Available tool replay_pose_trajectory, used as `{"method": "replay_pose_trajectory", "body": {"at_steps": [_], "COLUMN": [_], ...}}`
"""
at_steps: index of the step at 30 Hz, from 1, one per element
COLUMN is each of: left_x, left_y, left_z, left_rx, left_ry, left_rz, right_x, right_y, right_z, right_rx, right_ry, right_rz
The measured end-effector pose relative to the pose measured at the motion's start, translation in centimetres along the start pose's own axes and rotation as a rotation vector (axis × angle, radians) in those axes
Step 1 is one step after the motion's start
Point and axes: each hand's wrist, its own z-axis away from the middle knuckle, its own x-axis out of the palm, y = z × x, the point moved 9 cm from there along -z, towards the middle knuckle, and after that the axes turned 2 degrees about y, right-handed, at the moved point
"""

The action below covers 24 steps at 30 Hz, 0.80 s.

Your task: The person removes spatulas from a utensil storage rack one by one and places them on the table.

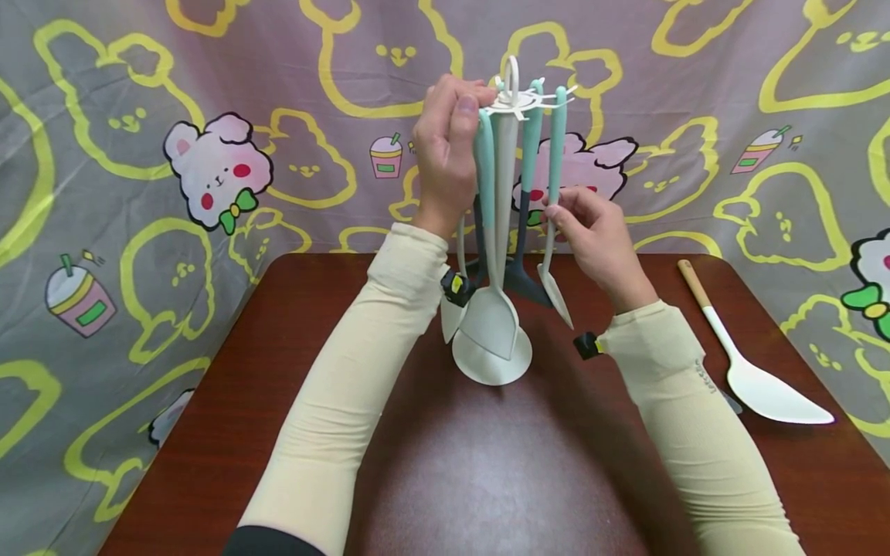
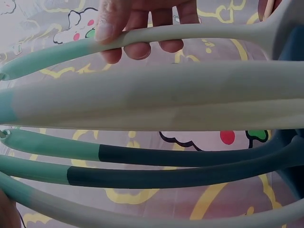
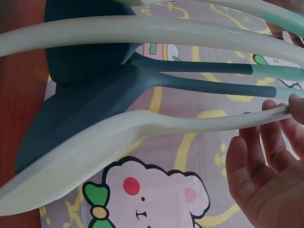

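Observation:
A cream utensil rack [image 1: 492,367] stands mid-table, its hooked ring carrying several kitchen utensils with mint handles. At the ring's left side, my left hand [image 1: 448,143] grips the rack's top; its far fingers are hidden. My right hand [image 1: 601,235] pinches a cream kitchen utensil [image 1: 556,297] between thumb and fingers, just below its mint grip. That utensil's top end is at a hook on the right; its head appears edge-on in the right wrist view. In front hangs a cream turner [image 1: 492,320]. Dark blue utensils [image 3: 95,95] hang behind.
At the table's right side lies a large white spatula [image 1: 765,390] with a wooden handle, partly beside my right sleeve. A small grey thing shows under its edge. Patterned cloth [image 1: 306,162] hangs behind and beside the brown table [image 1: 292,309].

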Motion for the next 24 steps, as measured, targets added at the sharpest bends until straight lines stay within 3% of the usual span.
{"method": "replay_pose_trajectory", "body": {"at_steps": [24], "left_x": [0.05], "left_y": [-0.06], "left_z": [-0.05], "left_rx": [0.0], "left_ry": [0.0], "left_rz": [-0.002], "right_x": [0.42], "right_y": [0.36], "right_z": [0.35], "right_rx": [-0.009], "right_ry": [-0.009], "right_rz": [-0.028]}}
